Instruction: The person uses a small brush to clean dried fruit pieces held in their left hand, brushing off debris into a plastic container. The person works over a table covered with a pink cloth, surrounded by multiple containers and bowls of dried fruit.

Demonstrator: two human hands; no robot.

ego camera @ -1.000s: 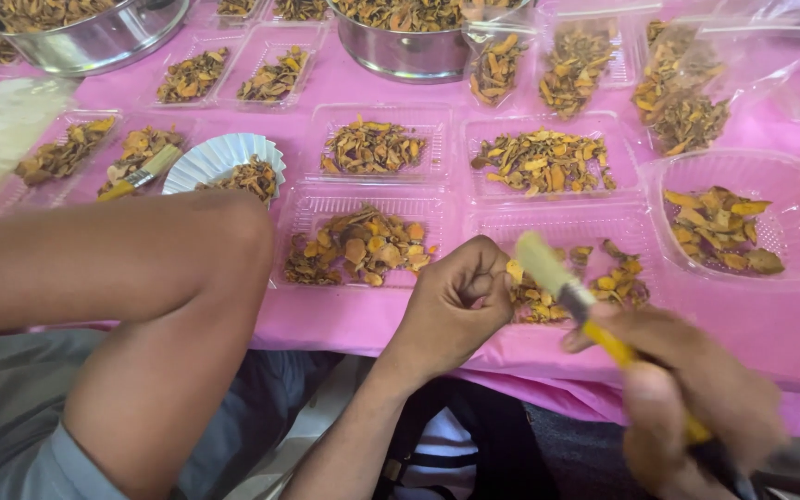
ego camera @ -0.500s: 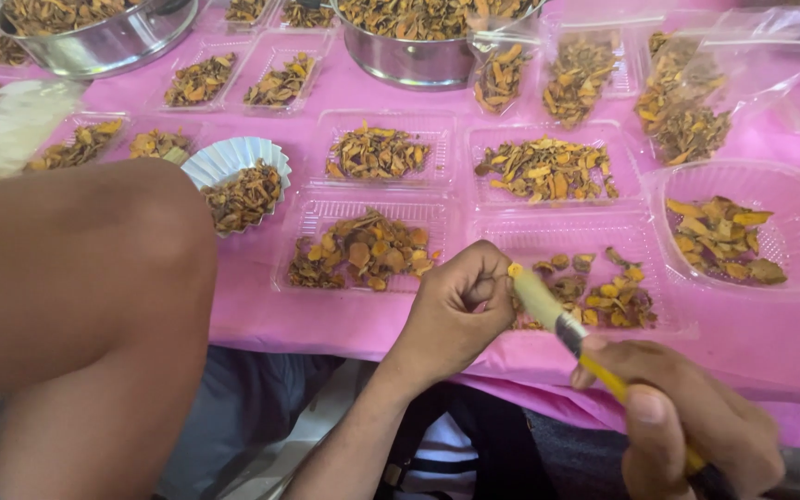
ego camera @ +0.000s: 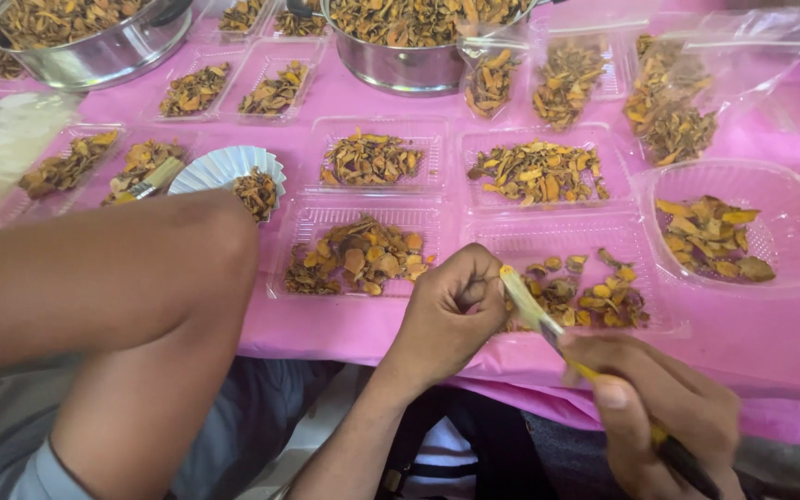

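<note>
While the brush has been dropping lower since a moment ago, the right hand is gripping its yellow handle and the left hand is curling shut around a small piece I cannot make out, bristles touching it. Clear trays of orange slices are sitting on the pink worktop, and a bent knee is blocking the left side.
</note>
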